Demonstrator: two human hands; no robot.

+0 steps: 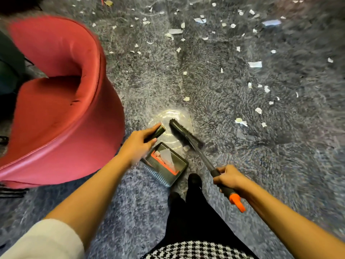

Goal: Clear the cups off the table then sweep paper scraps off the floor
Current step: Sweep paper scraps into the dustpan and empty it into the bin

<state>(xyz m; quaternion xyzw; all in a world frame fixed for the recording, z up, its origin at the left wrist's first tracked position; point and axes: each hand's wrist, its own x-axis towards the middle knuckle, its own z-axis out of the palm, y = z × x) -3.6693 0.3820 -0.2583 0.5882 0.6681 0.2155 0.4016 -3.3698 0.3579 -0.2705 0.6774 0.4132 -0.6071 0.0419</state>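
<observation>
My left hand (139, 144) grips the black upright handle (156, 132) of a dark dustpan (166, 163) that stands on the grey floor just ahead of my foot. A pale paper piece lies in the pan. My right hand (228, 177) grips the black broom handle near its orange end (237, 201). The broom's black brush head (183, 135) sits on the floor at the pan's far right edge. Several white paper scraps (254, 64) lie scattered over the floor ahead and to the right.
A red round armchair (61, 101) stands close on the left, next to my left arm. My leg and black shoe (195, 181) are right behind the dustpan. Glossy grey marble floor (242, 150) stretches ahead and to the right.
</observation>
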